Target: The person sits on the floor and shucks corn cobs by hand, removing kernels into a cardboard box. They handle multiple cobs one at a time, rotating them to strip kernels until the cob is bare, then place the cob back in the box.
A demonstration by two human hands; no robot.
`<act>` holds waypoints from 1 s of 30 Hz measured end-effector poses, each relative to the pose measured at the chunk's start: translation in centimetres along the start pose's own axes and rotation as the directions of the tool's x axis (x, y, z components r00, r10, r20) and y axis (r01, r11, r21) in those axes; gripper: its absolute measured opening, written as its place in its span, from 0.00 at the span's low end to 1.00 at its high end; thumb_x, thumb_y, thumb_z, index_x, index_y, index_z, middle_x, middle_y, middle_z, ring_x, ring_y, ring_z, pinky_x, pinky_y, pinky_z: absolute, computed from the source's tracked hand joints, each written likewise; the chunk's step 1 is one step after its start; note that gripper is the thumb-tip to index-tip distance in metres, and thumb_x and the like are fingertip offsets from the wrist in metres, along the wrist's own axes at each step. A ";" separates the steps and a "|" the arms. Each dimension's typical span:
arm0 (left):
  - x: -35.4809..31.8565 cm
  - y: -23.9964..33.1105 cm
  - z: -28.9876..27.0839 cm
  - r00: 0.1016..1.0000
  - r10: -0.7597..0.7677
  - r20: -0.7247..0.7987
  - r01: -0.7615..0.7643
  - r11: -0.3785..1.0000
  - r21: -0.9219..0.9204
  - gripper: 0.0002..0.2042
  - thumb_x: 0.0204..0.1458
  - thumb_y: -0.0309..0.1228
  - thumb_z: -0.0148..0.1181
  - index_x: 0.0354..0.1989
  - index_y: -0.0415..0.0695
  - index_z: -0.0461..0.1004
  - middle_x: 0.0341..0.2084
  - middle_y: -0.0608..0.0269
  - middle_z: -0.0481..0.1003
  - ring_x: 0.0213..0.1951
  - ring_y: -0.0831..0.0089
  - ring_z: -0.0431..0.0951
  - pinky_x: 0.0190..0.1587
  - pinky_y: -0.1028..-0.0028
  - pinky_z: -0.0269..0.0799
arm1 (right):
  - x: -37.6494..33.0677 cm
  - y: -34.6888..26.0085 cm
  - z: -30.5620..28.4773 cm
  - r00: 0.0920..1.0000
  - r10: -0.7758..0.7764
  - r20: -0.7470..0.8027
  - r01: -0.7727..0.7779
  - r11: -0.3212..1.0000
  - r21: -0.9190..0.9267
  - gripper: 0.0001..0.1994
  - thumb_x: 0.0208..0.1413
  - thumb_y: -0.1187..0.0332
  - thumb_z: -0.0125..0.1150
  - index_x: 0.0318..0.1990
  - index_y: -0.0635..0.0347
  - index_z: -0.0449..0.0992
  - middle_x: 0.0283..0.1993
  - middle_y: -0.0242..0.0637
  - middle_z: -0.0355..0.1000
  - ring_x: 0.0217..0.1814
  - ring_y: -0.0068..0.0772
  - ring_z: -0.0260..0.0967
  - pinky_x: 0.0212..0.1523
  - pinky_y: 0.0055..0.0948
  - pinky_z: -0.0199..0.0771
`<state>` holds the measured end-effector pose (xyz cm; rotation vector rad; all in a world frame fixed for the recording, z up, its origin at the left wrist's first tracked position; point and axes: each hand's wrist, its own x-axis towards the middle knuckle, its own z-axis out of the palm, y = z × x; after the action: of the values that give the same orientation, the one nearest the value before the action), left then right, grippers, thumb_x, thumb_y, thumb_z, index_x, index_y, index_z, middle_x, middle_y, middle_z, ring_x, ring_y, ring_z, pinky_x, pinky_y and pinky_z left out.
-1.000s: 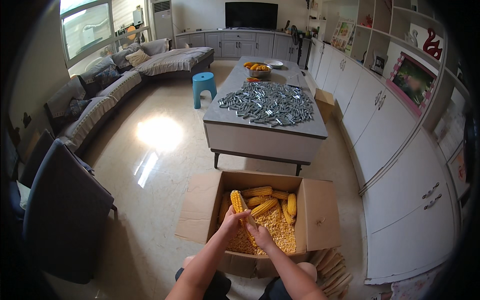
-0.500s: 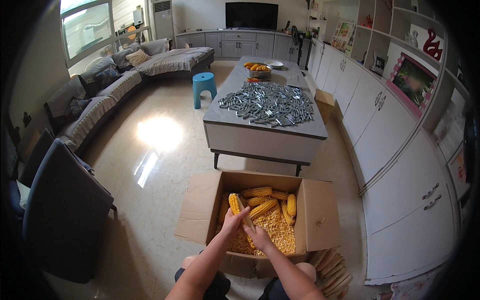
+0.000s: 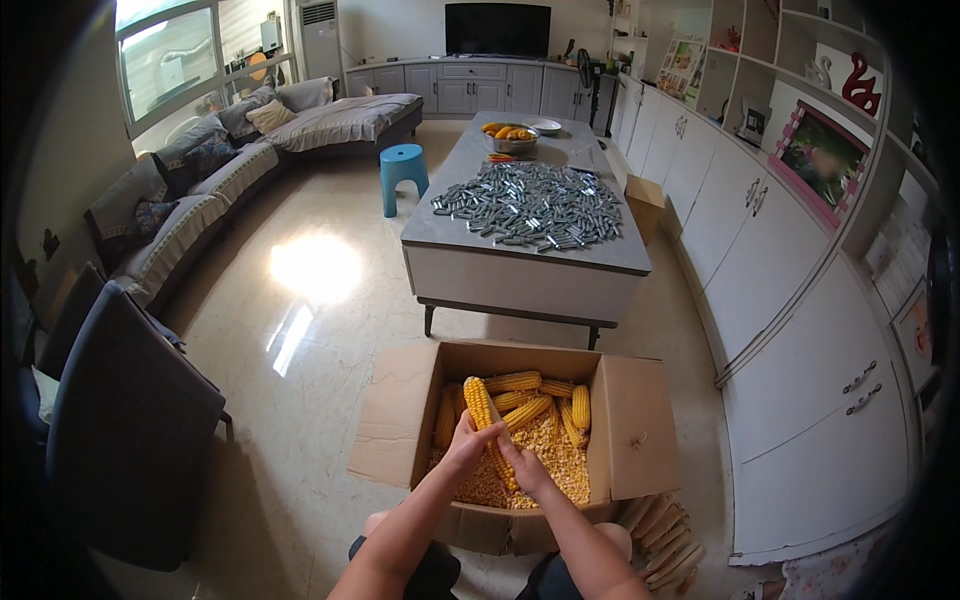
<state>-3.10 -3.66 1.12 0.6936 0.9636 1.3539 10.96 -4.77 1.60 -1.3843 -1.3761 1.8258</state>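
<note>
Over the open cardboard box (image 3: 396, 414), both of my hands close around a tilted ear of corn (image 3: 480, 398) with yellow kernels. My left hand (image 3: 468, 442) wraps its lower left side. My right hand (image 3: 525, 468) grips from the right, its thumb close to the left fingers. Between the hands, along the ear's right side, runs a pale strip; whether that is its bare core or a second stripped cob I cannot tell. Loose kernels (image 3: 555, 455) cover the near part of the box, and several whole ears (image 3: 527, 413) lie toward its back.
Bare cobs (image 3: 668, 545) are piled on the floor right of the box. Beyond it stands a grey table (image 3: 425, 232) with many small metal tubes (image 3: 535, 205) and a bowl of corn (image 3: 510, 140). A blue stool (image 3: 403, 178), dark chair (image 3: 140, 420) and white cabinets (image 3: 800, 450) surround this.
The ear of corn now shows more of its kernel-covered face and reaches a bit higher above my left hand. My hands have shifted slightly against each other. The whole view has moved a little.
</note>
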 end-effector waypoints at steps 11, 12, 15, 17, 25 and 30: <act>-0.1 0.0 0.7 0.978 0.000 -0.208 -0.024 0.993 -0.114 0.14 0.48 0.33 0.60 0.38 0.45 0.62 0.26 0.69 0.68 0.27 0.80 0.69 0.28 0.78 0.68 | -0.1 -0.2 0.4 0.943 -0.287 -0.169 0.133 0.790 -0.599 0.22 0.56 0.50 0.42 0.46 0.60 0.64 0.39 0.50 0.69 0.41 0.49 0.68 0.40 0.40 0.67; -0.1 0.1 0.7 0.983 -0.010 -0.185 -0.013 0.993 -0.120 0.14 0.48 0.34 0.59 0.38 0.45 0.62 0.27 0.69 0.68 0.27 0.80 0.69 0.28 0.78 0.68 | -0.3 -0.4 0.6 0.929 -0.311 -0.198 0.119 0.762 -0.637 0.21 0.57 0.51 0.41 0.46 0.59 0.64 0.38 0.52 0.69 0.41 0.52 0.67 0.39 0.42 0.67; -0.1 0.4 1.1 0.985 -0.030 -0.170 0.018 0.997 -0.071 0.13 0.49 0.34 0.59 0.38 0.45 0.62 0.27 0.69 0.68 0.27 0.81 0.69 0.28 0.78 0.68 | -0.8 -1.4 1.2 0.890 -0.385 -0.244 0.135 0.734 -0.666 0.20 0.58 0.53 0.40 0.43 0.61 0.66 0.33 0.53 0.70 0.37 0.55 0.67 0.35 0.45 0.66; -0.2 0.5 1.4 0.985 -0.031 -0.171 0.016 0.996 -0.088 0.13 0.49 0.34 0.59 0.38 0.46 0.62 0.27 0.69 0.68 0.27 0.81 0.69 0.28 0.79 0.68 | -0.5 -1.1 1.2 0.910 -0.352 -0.220 0.149 0.771 -0.619 0.20 0.58 0.54 0.39 0.41 0.63 0.68 0.31 0.54 0.70 0.35 0.57 0.67 0.33 0.46 0.65; -0.7 0.4 2.1 0.972 0.101 -0.212 -0.107 0.994 -0.013 0.12 0.49 0.33 0.58 0.38 0.46 0.62 0.27 0.69 0.67 0.27 0.81 0.69 0.29 0.78 0.67 | 0.1 -0.3 1.6 0.866 -0.361 -0.346 0.184 0.873 -0.451 0.22 0.59 0.55 0.38 0.33 0.68 0.71 0.29 0.55 0.69 0.32 0.57 0.66 0.32 0.43 0.65; -0.4 0.3 1.8 0.960 0.086 -0.267 -0.103 0.993 -0.050 0.12 0.50 0.35 0.58 0.37 0.46 0.62 0.26 0.69 0.67 0.26 0.81 0.68 0.28 0.79 0.66 | 0.4 -1.1 0.3 0.958 -0.107 -0.268 0.027 0.957 -0.288 0.26 0.59 0.50 0.37 0.34 0.68 0.72 0.27 0.48 0.70 0.31 0.43 0.68 0.34 0.34 0.64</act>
<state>-1.61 -3.77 2.30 0.5239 1.1046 1.5831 10.28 -4.13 2.45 -1.6427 -1.5496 1.3621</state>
